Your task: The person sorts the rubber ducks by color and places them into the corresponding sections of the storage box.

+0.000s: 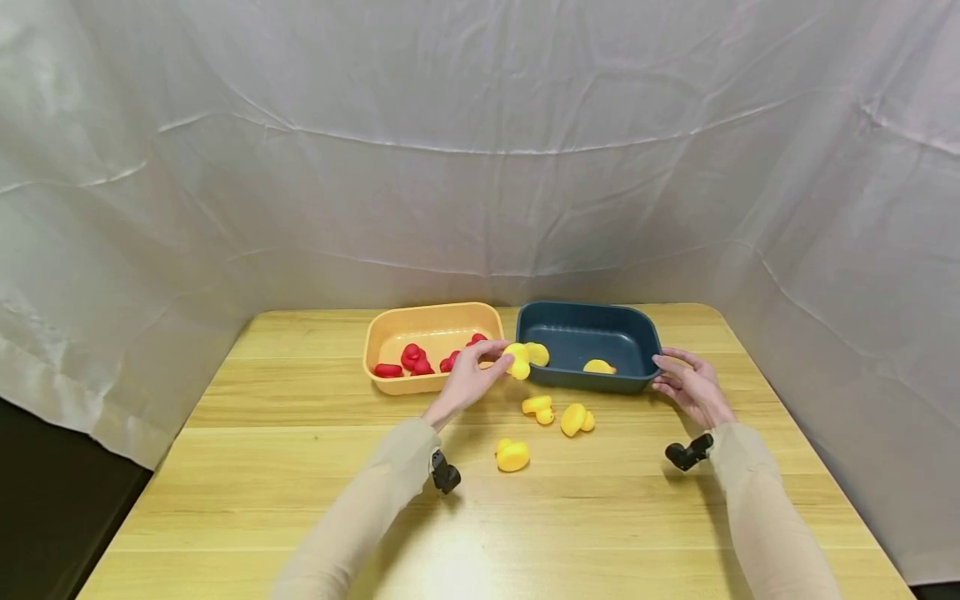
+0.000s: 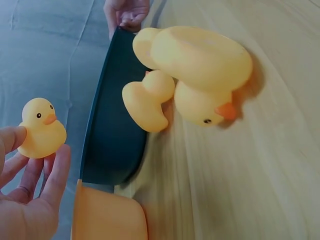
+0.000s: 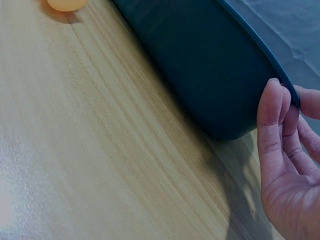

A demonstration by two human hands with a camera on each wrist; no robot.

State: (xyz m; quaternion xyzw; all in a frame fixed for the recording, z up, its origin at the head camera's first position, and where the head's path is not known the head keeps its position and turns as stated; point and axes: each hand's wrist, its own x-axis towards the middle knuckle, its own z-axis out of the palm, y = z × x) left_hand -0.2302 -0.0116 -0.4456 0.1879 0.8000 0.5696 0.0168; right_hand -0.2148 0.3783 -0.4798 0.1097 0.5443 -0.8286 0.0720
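Note:
My left hand (image 1: 471, 373) pinches a yellow rubber duck (image 1: 517, 362) between thumb and fingers, near the left front corner of the dark blue bin (image 1: 588, 382). In the left wrist view this duck (image 2: 43, 131) is upright, its orange beak facing right. The right hand (image 1: 693, 387) grips the bin's right end, with the thumb over the rim (image 3: 267, 47) and the fingers against the outer wall. Two yellow ducks, one at the left end (image 1: 537, 354) and one toward the right (image 1: 598, 367), lie inside the blue bin.
Left of the blue bin stands an orange bin (image 1: 435, 315) holding several red ducks (image 1: 414, 357). Three yellow ducks lie on the wooden table in front: one near the bin (image 1: 534, 406), one beside it (image 1: 574, 419), one closer to me (image 1: 512, 456). A grey curtain (image 1: 480, 208) hangs behind.

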